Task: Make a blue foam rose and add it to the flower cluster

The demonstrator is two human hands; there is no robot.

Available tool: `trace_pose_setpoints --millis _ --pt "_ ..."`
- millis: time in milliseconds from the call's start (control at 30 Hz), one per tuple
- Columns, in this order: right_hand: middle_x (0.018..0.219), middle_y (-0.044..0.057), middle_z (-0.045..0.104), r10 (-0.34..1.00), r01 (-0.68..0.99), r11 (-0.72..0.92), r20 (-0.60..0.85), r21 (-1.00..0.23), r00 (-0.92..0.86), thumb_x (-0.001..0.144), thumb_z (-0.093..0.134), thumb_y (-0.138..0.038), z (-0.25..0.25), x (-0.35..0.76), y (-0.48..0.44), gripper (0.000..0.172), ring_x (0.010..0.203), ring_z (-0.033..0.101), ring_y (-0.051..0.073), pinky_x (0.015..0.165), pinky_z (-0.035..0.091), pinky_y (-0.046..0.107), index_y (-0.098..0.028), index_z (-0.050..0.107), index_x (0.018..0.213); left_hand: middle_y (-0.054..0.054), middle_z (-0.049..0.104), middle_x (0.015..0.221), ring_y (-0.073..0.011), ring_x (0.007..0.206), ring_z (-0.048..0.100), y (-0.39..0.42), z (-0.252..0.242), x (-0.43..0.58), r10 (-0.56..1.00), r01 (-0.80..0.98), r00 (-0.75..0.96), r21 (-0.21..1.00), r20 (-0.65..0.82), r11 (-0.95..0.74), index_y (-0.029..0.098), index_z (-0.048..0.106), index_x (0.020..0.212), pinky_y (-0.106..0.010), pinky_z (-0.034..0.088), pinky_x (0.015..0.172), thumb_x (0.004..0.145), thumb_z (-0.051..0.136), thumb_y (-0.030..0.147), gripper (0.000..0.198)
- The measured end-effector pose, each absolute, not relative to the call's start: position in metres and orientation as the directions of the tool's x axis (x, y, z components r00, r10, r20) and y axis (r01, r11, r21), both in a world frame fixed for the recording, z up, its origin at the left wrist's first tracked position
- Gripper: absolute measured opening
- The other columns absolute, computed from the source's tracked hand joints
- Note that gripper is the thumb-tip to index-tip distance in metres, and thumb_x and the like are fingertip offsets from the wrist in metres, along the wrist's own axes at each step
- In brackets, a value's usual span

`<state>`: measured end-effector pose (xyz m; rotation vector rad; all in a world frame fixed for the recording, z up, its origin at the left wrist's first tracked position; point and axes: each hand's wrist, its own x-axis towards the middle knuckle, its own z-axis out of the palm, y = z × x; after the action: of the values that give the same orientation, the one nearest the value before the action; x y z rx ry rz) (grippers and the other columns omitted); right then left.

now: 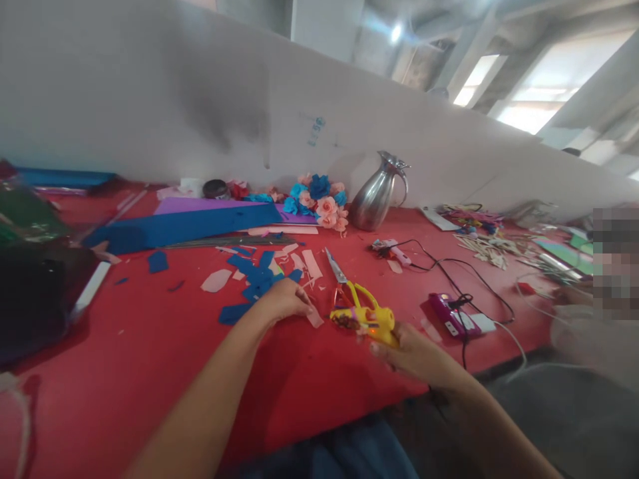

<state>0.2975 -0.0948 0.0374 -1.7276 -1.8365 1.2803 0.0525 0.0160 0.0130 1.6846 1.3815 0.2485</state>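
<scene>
My right hand (417,352) grips a yellow glue gun (367,320) low over the red table (150,359), its nozzle pointing left. My left hand (285,301) rests on the table with fingers curled, pinching a pale pink paper strip (314,317) that lies just left of the gun's tip. Blue paper scraps (255,278) lie under and behind that hand. Scissors with yellow handles (344,279) lie right behind the glue gun.
A steel jug (374,196) stands at the back beside pink and blue paper flowers (319,199). Blue and purple sheets (190,223) lie back left. A purple device (449,316) with black cables sits to the right. Another person (599,319) sits at far right among sticks and scraps.
</scene>
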Motion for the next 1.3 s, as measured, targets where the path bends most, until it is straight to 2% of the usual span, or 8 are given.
trace_pose_setpoints --millis 200,367,533,667,933,1300 --pt "0.051 -0.005 0.043 0.903 0.593 -0.123 -0.338 -0.796 -0.266 0.081 0.049 -0.051 0.024 0.280 -0.093 0.034 0.045 0.041 0.009 0.045 0.032 0.021 -0.019 0.046 0.072 -0.002 0.071 0.067 -0.0162 0.067 0.059 0.014 0.016 0.052 0.851 0.662 0.365 0.748 -0.377 0.048 0.018 0.074 0.065 -0.024 0.038 0.058 0.056 0.065 0.022 0.014" --pt "0.049 -0.007 0.039 0.899 0.593 -0.150 -0.358 -0.791 -0.250 0.082 0.048 -0.049 0.022 0.274 -0.090 0.032 0.044 0.036 0.008 0.043 0.030 0.021 -0.020 0.041 0.072 -0.002 0.072 0.068 -0.0174 0.071 0.061 0.013 0.018 0.052 0.851 0.671 0.354 0.739 -0.389 0.058 0.019 0.074 0.064 -0.024 0.039 0.059 0.054 0.068 0.025 0.013" --pt "0.049 -0.008 0.039 0.894 0.580 -0.206 -0.393 -0.788 -0.216 0.081 0.050 -0.046 0.023 0.271 -0.089 0.027 0.043 0.036 0.007 0.043 0.029 0.020 -0.020 0.041 0.076 -0.004 0.073 0.070 -0.0177 0.072 0.062 0.014 0.016 0.053 0.848 0.668 0.368 0.743 -0.382 0.045 0.018 0.075 0.066 -0.024 0.039 0.058 0.055 0.067 0.023 0.014" --pt "0.048 -0.008 0.039 0.897 0.587 -0.191 -0.382 -0.787 -0.221 0.081 0.050 -0.046 0.022 0.272 -0.089 0.028 0.043 0.037 0.007 0.043 0.030 0.020 -0.020 0.042 0.074 -0.003 0.073 0.070 -0.0182 0.074 0.063 0.014 0.017 0.053 0.845 0.673 0.390 0.739 -0.366 0.010 0.020 0.074 0.064 -0.024 0.039 0.061 0.055 0.067 0.023 0.012" --pt "0.047 -0.008 0.040 0.908 0.621 -0.189 -0.376 -0.761 -0.184 0.081 0.050 -0.048 0.026 0.273 -0.090 0.030 0.042 0.038 0.008 0.043 0.031 0.020 -0.020 0.043 0.072 0.000 0.070 0.062 -0.0163 0.067 0.059 0.015 0.015 0.053 0.852 0.679 0.395 0.734 -0.343 -0.019 0.021 0.073 0.061 -0.023 0.037 0.058 0.056 0.068 0.023 0.007" --pt "0.047 -0.006 0.042 0.918 0.630 -0.221 -0.377 -0.745 -0.124 0.082 0.050 -0.043 0.022 0.278 -0.092 0.029 0.043 0.040 0.008 0.042 0.029 0.019 -0.019 0.043 0.067 0.000 0.067 0.060 -0.0159 0.064 0.057 0.017 0.011 0.051 0.849 0.687 0.407 0.725 -0.336 -0.042 0.020 0.074 0.064 -0.024 0.035 0.055 0.055 0.070 0.028 0.013"
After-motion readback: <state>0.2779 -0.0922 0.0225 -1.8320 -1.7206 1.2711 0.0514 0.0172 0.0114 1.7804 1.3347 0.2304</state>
